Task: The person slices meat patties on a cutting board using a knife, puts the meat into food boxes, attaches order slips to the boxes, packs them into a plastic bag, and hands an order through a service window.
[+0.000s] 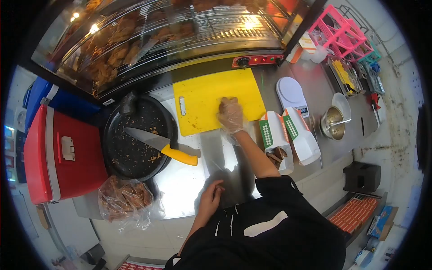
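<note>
My right hand (230, 115), in a clear plastic glove, is closed over the yellow cutting board (198, 99). Brown pieces that look like fried meat (228, 102) show at its fingers. Just right of it stand two open paper boxes with green and orange print; the nearer box (272, 132) has brown meat strips (278, 155) inside, while the other box (302, 137) shows a bare white interior. My bare left hand (211, 197) is open near the counter's front edge, fingers loosely bent, holding nothing. A yellow-handled knife (178, 155) lies across the rim of a round black board (128, 155) scattered with crumbs.
A lit glass warming cabinet (180, 49) with fried pieces spans the back. Leftward are a red cooler (74, 153) and a plastic bag of meat (126, 198). Rightward sit a white scale (291, 93), a metal bowl (333, 123) with a utensil, and a pink basket (342, 31).
</note>
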Demonstrator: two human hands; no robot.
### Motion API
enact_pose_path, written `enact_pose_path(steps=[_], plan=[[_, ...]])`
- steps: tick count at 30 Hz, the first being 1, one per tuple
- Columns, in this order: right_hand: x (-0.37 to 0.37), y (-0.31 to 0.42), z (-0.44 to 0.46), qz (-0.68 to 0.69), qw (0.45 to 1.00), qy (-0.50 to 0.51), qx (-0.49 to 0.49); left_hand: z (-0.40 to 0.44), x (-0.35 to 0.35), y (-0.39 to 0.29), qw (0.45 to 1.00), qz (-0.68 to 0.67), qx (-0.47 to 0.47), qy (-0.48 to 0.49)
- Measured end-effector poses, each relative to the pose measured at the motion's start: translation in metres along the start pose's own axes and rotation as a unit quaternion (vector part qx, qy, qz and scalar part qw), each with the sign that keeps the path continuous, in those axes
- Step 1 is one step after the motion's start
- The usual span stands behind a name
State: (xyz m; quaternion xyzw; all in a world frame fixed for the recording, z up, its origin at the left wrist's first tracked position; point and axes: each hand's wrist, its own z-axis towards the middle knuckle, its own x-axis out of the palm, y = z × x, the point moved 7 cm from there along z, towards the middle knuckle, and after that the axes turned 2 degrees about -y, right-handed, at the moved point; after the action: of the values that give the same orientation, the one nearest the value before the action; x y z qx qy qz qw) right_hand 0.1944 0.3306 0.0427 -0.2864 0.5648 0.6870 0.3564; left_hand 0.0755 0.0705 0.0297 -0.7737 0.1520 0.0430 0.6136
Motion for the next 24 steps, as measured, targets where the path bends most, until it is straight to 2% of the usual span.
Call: enact_pose_path(steps=[2, 3, 5, 6, 7, 8, 9, 10, 11, 13, 15, 16, 18, 19, 20, 21, 22, 23, 24], plan=[[0.008, 0.016, -0.005, -0.113, 0.984, -0.05, -0.131, 0.004, 0.006, 0.002, 1.0, -0.015, -0.01, -0.015], [0.011, 0.013, -0.003, -0.114, 0.984, -0.056, -0.125, 0.007, 0.011, -0.001, 1.0, -0.011, -0.007, -0.008], [0.018, 0.001, 0.002, -0.032, 0.996, -0.017, -0.079, 0.007, 0.017, -0.009, 1.0, -0.007, 0.003, -0.016], [0.01, -0.004, 0.009, -0.033, 0.997, -0.026, -0.07, 0.007, 0.02, -0.012, 1.0, -0.002, 0.008, -0.005], [0.011, -0.027, 0.02, 0.222, 0.968, 0.067, 0.097, 0.008, 0.02, -0.014, 1.0, -0.007, 0.002, -0.018], [0.017, -0.042, 0.015, 0.458, 0.84, 0.152, 0.249, 0.008, 0.023, -0.014, 0.999, -0.015, -0.008, -0.03], [-0.001, -0.052, 0.01, 0.457, 0.84, 0.138, 0.257, 0.006, 0.029, -0.014, 1.0, -0.013, -0.005, -0.014], [-0.016, -0.048, 0.005, 0.682, 0.667, 0.134, 0.268, 0.006, 0.03, -0.013, 0.999, -0.034, -0.011, -0.028], [-0.038, -0.041, 0.002, 0.854, 0.441, 0.12, 0.248, 0.007, 0.03, -0.012, 0.997, -0.055, -0.017, -0.045], [-0.103, -0.045, -0.015, 0.892, 0.393, 0.127, 0.183, 0.008, 0.033, -0.019, 0.998, -0.05, -0.023, -0.039], [-0.156, -0.081, -0.044, 0.867, 0.468, 0.039, 0.166, 0.009, 0.036, -0.018, 0.997, -0.054, -0.024, -0.044], [-0.187, -0.098, -0.062, 0.827, 0.536, -0.006, 0.168, 0.01, 0.04, -0.014, 0.997, -0.056, -0.026, -0.041], [-0.223, -0.144, -0.103, 0.679, 0.69, -0.045, 0.247, 0.015, 0.049, -0.002, 0.988, -0.138, -0.047, -0.051], [-0.23, -0.174, -0.115, 0.497, 0.833, -0.043, 0.24, 0.018, 0.058, 0.003, 0.985, -0.161, -0.063, -0.014], [-0.215, -0.215, -0.133, 0.416, 0.877, -0.018, 0.241, 0.022, 0.067, 0.008, 0.984, -0.164, -0.064, -0.019], [-0.201, -0.241, -0.148, 0.333, 0.912, 0.008, 0.238, 0.028, 0.083, 0.014, 0.982, -0.171, -0.078, 0.017], [-0.197, -0.234, -0.155, 0.336, 0.913, 0.015, 0.233, 0.032, 0.096, 0.014, 0.978, -0.178, -0.093, 0.05], [-0.208, -0.215, -0.157, 0.119, 0.98, -0.011, 0.157, 0.038, 0.109, 0.007, 0.972, -0.193, -0.108, 0.074], [-0.219, -0.19, -0.153, -0.101, 0.992, -0.04, 0.068, 0.045, 0.122, -0.001, 0.966, -0.209, -0.121, 0.095]])
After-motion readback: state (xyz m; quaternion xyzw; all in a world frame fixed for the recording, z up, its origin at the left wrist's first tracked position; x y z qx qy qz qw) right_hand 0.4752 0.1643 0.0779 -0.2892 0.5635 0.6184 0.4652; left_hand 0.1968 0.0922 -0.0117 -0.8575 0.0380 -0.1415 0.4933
